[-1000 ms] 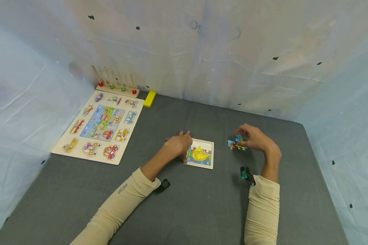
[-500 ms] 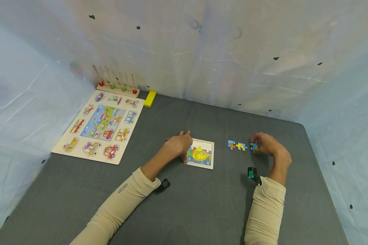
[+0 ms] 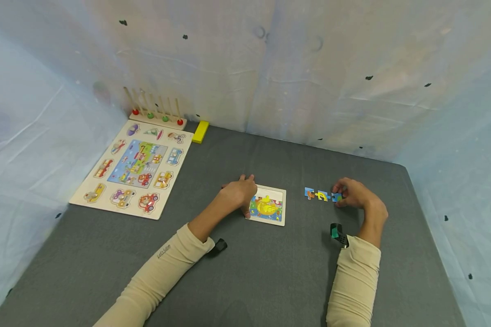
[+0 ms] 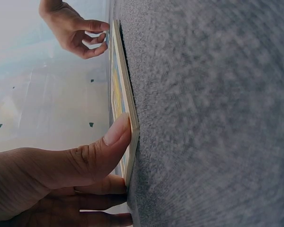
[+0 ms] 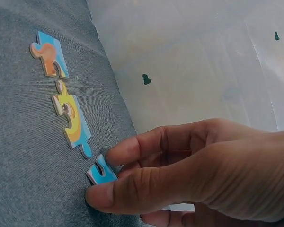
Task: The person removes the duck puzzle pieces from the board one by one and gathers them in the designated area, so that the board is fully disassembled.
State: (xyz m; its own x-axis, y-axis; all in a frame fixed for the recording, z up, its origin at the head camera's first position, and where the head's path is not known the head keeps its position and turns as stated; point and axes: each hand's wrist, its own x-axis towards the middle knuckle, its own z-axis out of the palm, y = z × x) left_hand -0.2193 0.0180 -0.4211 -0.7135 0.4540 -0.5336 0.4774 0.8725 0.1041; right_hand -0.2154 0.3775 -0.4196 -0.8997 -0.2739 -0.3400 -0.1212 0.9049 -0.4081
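My left hand (image 3: 239,196) grips the left side of a small wooden puzzle tray (image 3: 285,206), thumb at its near edge and fingers on the far side. A yellow picture partly fills the tray, and a bare strip shows along its top. To the right, my right hand (image 3: 353,193) pinches a blue jigsaw piece (image 5: 100,173) between thumb and fingers, low over the table; the hand hides part of it. Its notch faces the tab of a yellow jigsaw piece with an eye (image 5: 73,118). Beyond that lies a blue and orange jigsaw piece (image 5: 49,54), slightly apart.
A large wooden peg puzzle board (image 3: 118,201) with vehicle pieces lies at the left. Behind it stands a wooden rack (image 3: 157,119) with upright pegs and red and green beads. A yellow block (image 3: 200,131) lies beside them. Pale sheeting (image 3: 294,72) encloses the grey table (image 3: 262,272).
My right hand has gone right with the blue piece, uncovering the yellow piece, then shifted slightly left so the blue piece sits near its tab. My left hand stays on the tray.
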